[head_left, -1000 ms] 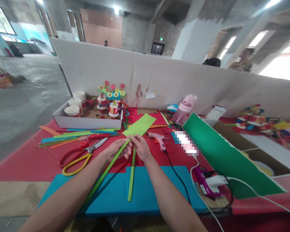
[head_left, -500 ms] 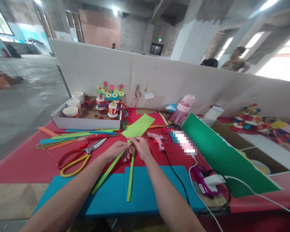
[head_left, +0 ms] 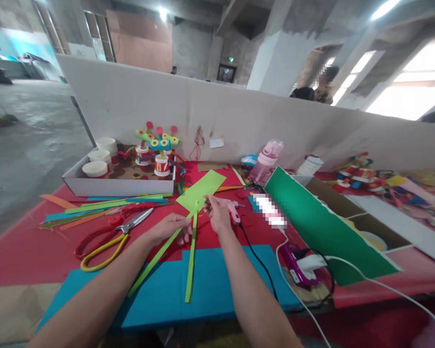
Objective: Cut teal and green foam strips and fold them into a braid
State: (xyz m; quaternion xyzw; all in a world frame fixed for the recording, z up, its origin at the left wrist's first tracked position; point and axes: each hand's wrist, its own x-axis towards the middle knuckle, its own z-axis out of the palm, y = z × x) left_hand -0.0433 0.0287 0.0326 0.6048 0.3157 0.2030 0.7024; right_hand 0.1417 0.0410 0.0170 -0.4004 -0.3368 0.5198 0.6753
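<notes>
My left hand (head_left: pixel 174 228) is closed on a long light-green paper strip (head_left: pixel 152 263) that slants down to the left. The strip meets a second green strip (head_left: pixel 191 261) near its top, over a green paper sheet (head_left: pixel 205 188). Just right of that joint is my right hand (head_left: pixel 217 212), its thumb and fingertips pinched together over the sheet's right side; anything between them is too small to make out. Beside it lies a pink glue gun (head_left: pixel 234 210). Blue sheets (head_left: pixel 217 285) lie below both hands.
Large scissors (head_left: pixel 121 239) and colored paper strips (head_left: pixel 83 208) lie at left. Behind them, a white box (head_left: pixel 119 187) holds cups and paper-cup figures. To the right are a pink bottle (head_left: pixel 267 162), a green divided box (head_left: pixel 322 227), a purple power strip (head_left: pixel 300 266) and cables.
My right hand has come off the strips' joint and moved slightly right, nearer the glue gun. My left hand still grips the strip. The view has turned slightly right.
</notes>
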